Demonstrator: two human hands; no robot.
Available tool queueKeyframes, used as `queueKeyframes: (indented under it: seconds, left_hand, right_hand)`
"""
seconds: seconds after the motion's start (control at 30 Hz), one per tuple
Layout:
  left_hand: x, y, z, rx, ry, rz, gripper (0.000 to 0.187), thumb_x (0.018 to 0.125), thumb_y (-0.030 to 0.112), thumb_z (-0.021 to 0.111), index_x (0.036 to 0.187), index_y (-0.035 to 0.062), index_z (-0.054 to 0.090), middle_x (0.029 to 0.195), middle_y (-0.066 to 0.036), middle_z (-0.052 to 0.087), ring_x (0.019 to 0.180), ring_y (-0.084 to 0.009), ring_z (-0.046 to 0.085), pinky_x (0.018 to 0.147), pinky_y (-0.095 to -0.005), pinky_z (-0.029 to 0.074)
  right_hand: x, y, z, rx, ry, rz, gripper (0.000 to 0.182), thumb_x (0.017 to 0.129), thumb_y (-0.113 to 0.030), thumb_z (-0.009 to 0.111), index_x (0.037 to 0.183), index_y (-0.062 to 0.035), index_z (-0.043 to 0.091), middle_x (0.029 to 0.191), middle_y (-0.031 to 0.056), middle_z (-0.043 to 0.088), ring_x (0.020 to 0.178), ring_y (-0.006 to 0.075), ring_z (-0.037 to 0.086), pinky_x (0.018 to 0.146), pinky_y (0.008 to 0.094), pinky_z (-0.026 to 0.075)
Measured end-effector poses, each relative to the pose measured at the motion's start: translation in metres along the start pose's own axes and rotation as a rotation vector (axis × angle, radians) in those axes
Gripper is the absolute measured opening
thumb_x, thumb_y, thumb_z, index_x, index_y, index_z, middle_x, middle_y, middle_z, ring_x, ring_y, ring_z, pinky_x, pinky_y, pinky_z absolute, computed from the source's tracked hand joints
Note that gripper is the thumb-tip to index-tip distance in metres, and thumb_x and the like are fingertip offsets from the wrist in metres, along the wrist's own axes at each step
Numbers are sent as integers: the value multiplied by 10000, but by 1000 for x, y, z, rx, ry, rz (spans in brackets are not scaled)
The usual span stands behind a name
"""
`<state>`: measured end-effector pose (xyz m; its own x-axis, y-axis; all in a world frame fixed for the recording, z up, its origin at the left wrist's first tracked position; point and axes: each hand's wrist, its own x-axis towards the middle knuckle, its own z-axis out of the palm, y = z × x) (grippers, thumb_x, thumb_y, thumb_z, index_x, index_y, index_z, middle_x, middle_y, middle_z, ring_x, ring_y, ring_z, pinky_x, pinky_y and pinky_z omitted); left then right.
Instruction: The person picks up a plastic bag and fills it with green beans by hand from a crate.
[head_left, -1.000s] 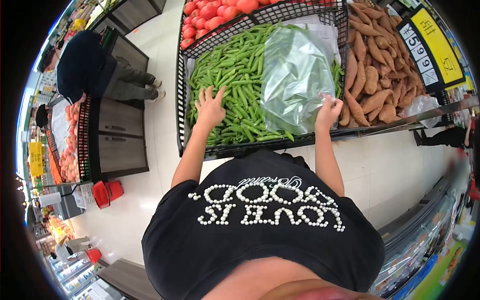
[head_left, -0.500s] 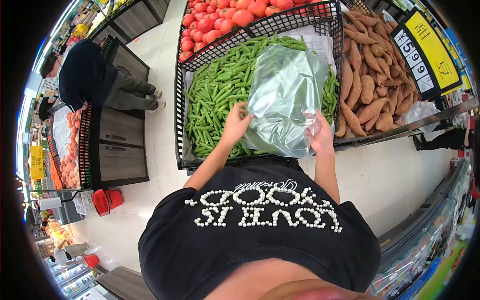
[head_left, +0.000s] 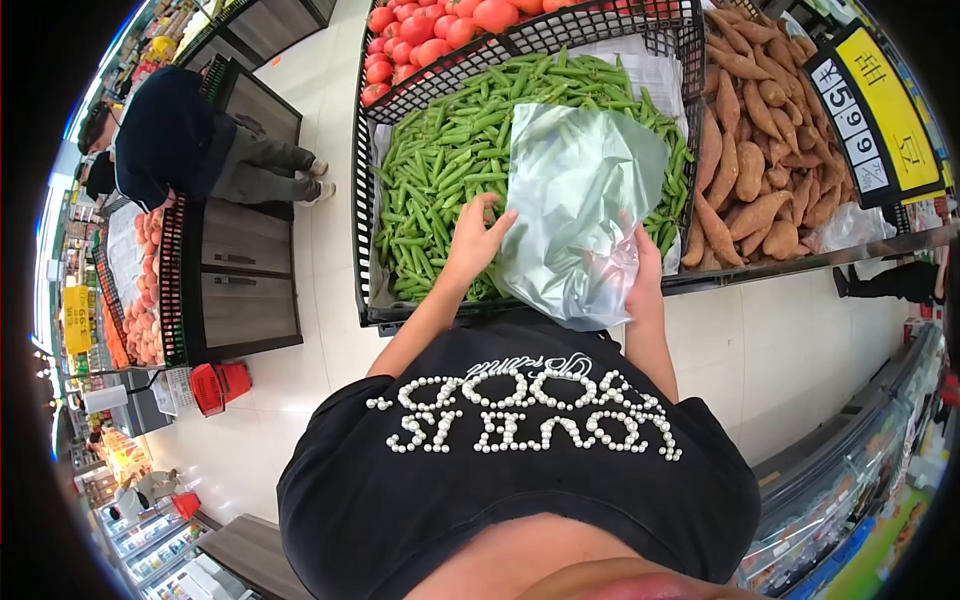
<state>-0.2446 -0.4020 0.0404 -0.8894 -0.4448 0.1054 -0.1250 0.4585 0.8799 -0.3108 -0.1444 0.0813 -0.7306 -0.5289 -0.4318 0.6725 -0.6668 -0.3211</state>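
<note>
A thin, clear plastic bag [head_left: 585, 190] hangs spread and crinkled over a black crate [head_left: 362, 215] of green pea pods [head_left: 450, 150]. My right hand [head_left: 645, 268] grips the bag along its right edge, with some fingers behind the film. At the bag's left edge is my left hand [head_left: 478, 240], its thumb against the film and its curved fingers apart over the pods. Through the film the pods show only as a pale green tint.
Tomatoes [head_left: 432, 52] lie behind the pods and sweet potatoes [head_left: 760, 130] to the right. A yellow-and-black price sign [head_left: 875, 120] stands at the far right. On the left, a person [head_left: 190, 140] bends over a produce stand; a red basket [head_left: 220, 385] sits on the floor.
The bag's top has swung a little to the right, and its lower edge sits slightly lower. My left hand's fingers have parted more. The person on the left bends further forward.
</note>
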Motion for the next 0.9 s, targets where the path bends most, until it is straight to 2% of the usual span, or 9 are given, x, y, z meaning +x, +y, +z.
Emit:
queueKeyframes:
  seconds: [0.03, 0.27, 0.3, 0.4, 0.5, 0.6, 0.73, 0.77, 0.9]
  left_hand:
    - [2, 5, -3, 4, -116, -28, 620, 859, 373, 672, 1288, -25, 466, 1073, -187, 632, 834, -246, 631, 793, -349, 496]
    - [22, 35, -8, -926, -465, -653, 667, 882, 252, 676, 1417, 35, 341, 1208, -125, 610, 893, -182, 619, 715, -315, 508]
    - [25, 54, -22, -927, -405, -653, 643, 884, 197, 673, 1428, 109, 342, 1140, -80, 624, 854, -176, 611, 682, -323, 515]
    - [41, 78, -54, -1046, -55, -312, 607, 879, 137, 677, 1405, 145, 375, 1029, -62, 642, 829, -140, 620, 674, -307, 533]
    - [61, 69, -97, -953, 142, -135, 574, 889, 75, 651, 1386, 113, 367, 1050, -96, 631, 866, -170, 627, 723, -314, 535]
    - [56, 51, -100, -907, 358, -117, 559, 891, 6, 619, 1378, 78, 354, 1101, -122, 599, 966, -173, 598, 804, -306, 525]
    - [28, 22, -88, -914, 311, -272, 503, 901, -3, 601, 1345, 86, 381, 1092, -104, 556, 1023, -167, 566, 868, -324, 490]
    - [23, 16, -79, -901, 368, -267, 521, 880, 19, 625, 1335, 57, 375, 1020, -93, 583, 913, -147, 587, 680, -271, 486]
    - [-3, 11, -57, -724, 271, -284, 501, 856, 39, 652, 1303, 53, 425, 919, -67, 600, 769, -130, 574, 644, -244, 472]
  right_hand:
    - [-4, 1, 4, 16, -40, 16, 443, 985, -360, 420, 1333, -94, 483, 1260, 149, 543, 1065, 383, 576, 825, 614, 507]
    - [5, -7, 23, -19, -340, 28, 515, 963, -427, 432, 1385, -131, 442, 1278, 135, 554, 1154, 362, 552, 865, 634, 484]
    - [12, -13, 20, 37, -465, 53, 682, 930, -485, 490, 1492, -166, 274, 1418, 164, 427, 1198, 364, 520, 890, 677, 440]
    - [25, -42, 18, 121, -808, 149, 773, 895, -487, 548, 1504, -139, 224, 1509, 207, 273, 1295, 381, 420, 985, 638, 386]
    - [21, -44, 17, 380, -691, 47, 832, 874, -477, 576, 1507, -105, 186, 1548, 237, 146, 1367, 413, 305, 1061, 598, 317]
    - [14, -22, 27, 275, -531, -56, 841, 861, -482, 600, 1503, -143, 177, 1517, 286, 173, 1348, 437, 308, 1056, 603, 320]
    - [10, 20, 27, 100, -469, 53, 771, 869, -475, 594, 1460, -117, 251, 1449, 266, 320, 1324, 412, 351, 1071, 576, 313]
    - [10, 27, 27, 12, -434, 36, 785, 865, -474, 605, 1457, -100, 250, 1446, 265, 330, 1324, 411, 358, 1064, 571, 327]
    - [12, 42, 26, -316, -378, -18, 793, 865, -426, 641, 1450, -68, 243, 1406, 255, 393, 1295, 391, 416, 1024, 525, 401]
